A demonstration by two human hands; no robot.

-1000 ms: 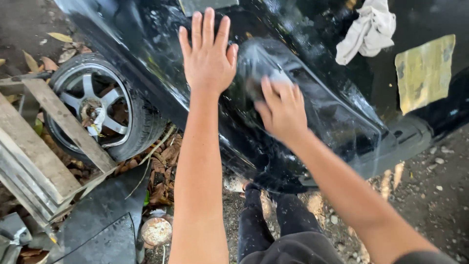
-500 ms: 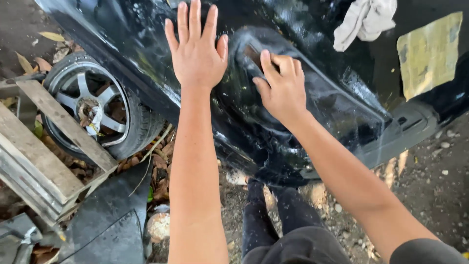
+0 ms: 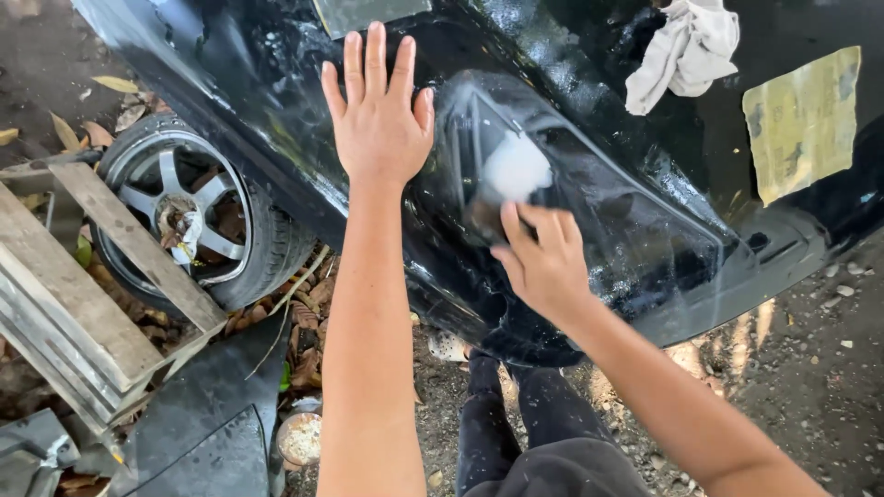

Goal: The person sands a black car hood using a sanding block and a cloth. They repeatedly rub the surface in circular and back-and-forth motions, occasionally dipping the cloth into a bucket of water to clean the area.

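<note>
Two hands on the black car [image 3: 276, 120]: my left hand [image 3: 378, 115] lies flat, fingers spread; my right hand [image 3: 543, 262] presses fingertips onto the foamy headlight [image 3: 589, 198]. Yellow sheet [image 3: 803, 120] and rag [image 3: 686, 51] lie above; wheel [image 3: 189, 212] over leaves.

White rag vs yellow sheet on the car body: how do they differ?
The white rag is bunched up in folds; the yellow sheet lies flat and spread out. The rag is plain white cloth; the sheet is yellowish with dark smudges. The rag sits higher in the picture, the sheet to its right and lower. Both rest on the wet black car body, apart from each other, and neither hand touches them.
</note>
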